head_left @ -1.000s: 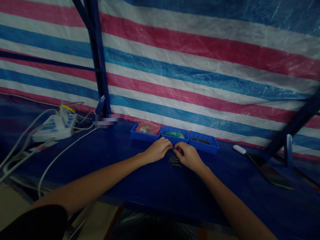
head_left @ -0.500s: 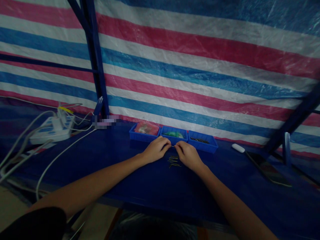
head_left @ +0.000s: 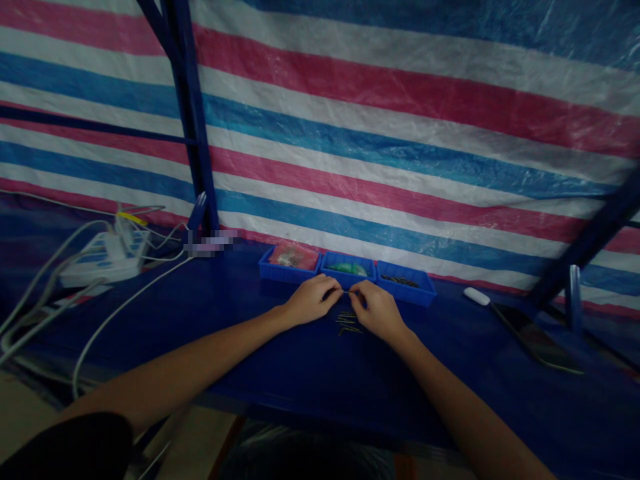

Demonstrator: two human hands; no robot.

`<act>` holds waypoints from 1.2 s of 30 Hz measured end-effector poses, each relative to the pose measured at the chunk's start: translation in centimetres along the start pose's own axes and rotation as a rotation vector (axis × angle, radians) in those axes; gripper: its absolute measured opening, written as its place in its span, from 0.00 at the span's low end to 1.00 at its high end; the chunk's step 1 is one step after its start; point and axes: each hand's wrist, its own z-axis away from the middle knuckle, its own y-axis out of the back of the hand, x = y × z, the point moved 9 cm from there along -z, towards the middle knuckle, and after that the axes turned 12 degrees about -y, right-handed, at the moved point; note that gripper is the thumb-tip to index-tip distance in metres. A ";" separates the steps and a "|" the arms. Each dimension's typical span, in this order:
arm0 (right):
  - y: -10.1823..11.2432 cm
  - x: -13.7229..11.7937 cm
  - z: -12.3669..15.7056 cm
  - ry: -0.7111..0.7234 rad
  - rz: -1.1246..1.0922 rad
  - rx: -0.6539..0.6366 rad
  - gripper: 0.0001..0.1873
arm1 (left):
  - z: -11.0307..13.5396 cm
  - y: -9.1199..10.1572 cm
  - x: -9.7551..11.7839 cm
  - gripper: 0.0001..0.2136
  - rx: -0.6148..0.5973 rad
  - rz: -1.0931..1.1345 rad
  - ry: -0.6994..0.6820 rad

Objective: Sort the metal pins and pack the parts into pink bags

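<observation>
Between my two hands runs a small thin metallic piece (head_left: 345,291), too small to identify. The fingertips of my left hand (head_left: 315,299) pinch its left end. On its other end the thumb and fingers of my right hand (head_left: 379,309) are closed. Both hands are low over the blue table, just in front of the bins. Several thin brass-coloured pins or screws (head_left: 347,323) lie on the table below the hands, close to the right one; their exact kind cannot be made out.
Behind my hands stand three blue bins: one with a pink bag (head_left: 293,255), one with green packaging (head_left: 349,269), one with dark thin pieces (head_left: 400,280). A white power strip (head_left: 105,260) with cables lies left. A phone (head_left: 535,337) and small white case (head_left: 477,297) lie right.
Hardly anything differs. Both hands keep their pinch in the same place, with only a slight shift of the right fingers.
</observation>
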 end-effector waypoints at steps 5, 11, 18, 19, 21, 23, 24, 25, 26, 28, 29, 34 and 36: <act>0.2 0.0 0.1 -0.007 0.028 0.015 0.07 | 0.0 -0.1 0.3 0.07 -0.009 -0.014 -0.038; 0.1 -0.2 0.1 0.008 0.034 0.019 0.07 | 0.0 -0.1 0.1 0.12 -0.025 -0.036 -0.011; 0.2 -0.3 0.1 0.028 0.008 0.029 0.07 | 0.1 -0.2 -0.4 0.14 -0.041 -0.062 0.040; 0.2 -0.3 0.1 0.030 0.007 0.031 0.07 | 0.2 -0.2 -0.4 0.12 -0.032 -0.044 0.046; 0.3 -0.3 0.1 0.030 0.008 0.036 0.07 | 0.2 -0.1 -0.5 0.07 -0.007 0.004 0.053; 0.3 -0.3 0.1 0.030 0.008 0.038 0.07 | 0.2 0.0 -0.4 0.06 0.010 0.033 0.047; 0.3 -0.3 0.1 0.029 0.007 0.038 0.07 | 0.2 0.0 -0.3 0.06 0.012 0.031 0.040; 0.2 -0.3 0.1 0.030 0.004 0.038 0.07 | 0.1 0.1 -0.2 0.06 0.012 0.022 0.030; 0.2 -0.3 0.1 0.029 0.001 0.038 0.07 | 0.1 0.1 -0.1 0.07 0.011 0.010 0.021; 0.3 -0.2 0.1 0.024 -0.010 0.044 0.07 | 0.0 0.2 0.0 0.10 0.006 -0.014 0.017; 0.3 -0.2 0.1 0.022 -0.017 0.049 0.07 | 0.0 0.2 -0.1 0.11 0.006 -0.027 0.020; 0.4 -0.3 0.2 0.043 -0.043 0.057 0.07 | 0.0 0.3 -0.3 0.16 -0.007 -0.069 0.040; 0.5 -0.5 0.2 0.056 -0.046 0.057 0.07 | 0.1 0.2 -0.4 0.17 -0.013 -0.068 0.047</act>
